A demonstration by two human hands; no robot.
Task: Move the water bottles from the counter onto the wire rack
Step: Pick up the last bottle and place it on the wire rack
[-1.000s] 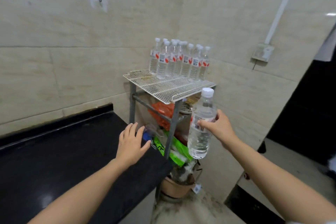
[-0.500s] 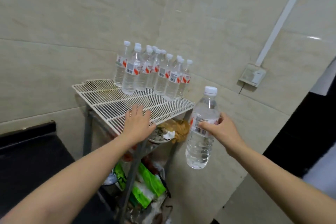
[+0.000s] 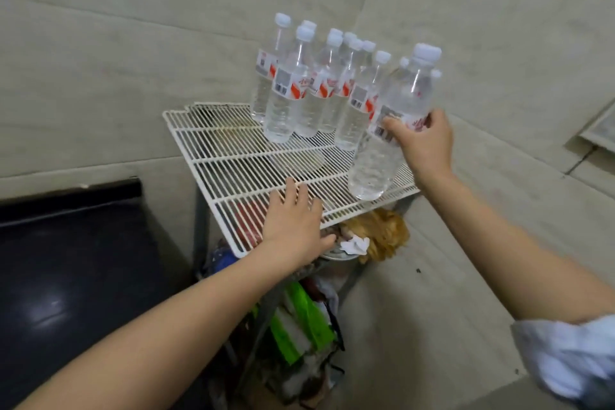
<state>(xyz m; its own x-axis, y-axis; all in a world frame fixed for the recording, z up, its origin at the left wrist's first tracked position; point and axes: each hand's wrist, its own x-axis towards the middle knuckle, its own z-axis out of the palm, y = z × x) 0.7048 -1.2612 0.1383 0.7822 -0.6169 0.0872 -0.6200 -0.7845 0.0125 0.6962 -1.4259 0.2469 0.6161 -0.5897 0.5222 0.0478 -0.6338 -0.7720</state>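
My right hand (image 3: 424, 143) grips a bottle (image 3: 392, 130) just above the rack (image 3: 233, 163), not yet set down. Beyond it stands a cluster (image 3: 309, 90). My left hand (image 3: 294, 226) lies open, flat on the rack edge. The table (image 3: 66, 260) shows none left.

A white wire rack (image 3: 233, 156) stands in the corner beside a dark counter (image 3: 66, 276). A cluster of water bottles (image 3: 299, 93) stands upright on its far side, just left of the gripped bottle (image 3: 382, 150), whose base may touch the wires.
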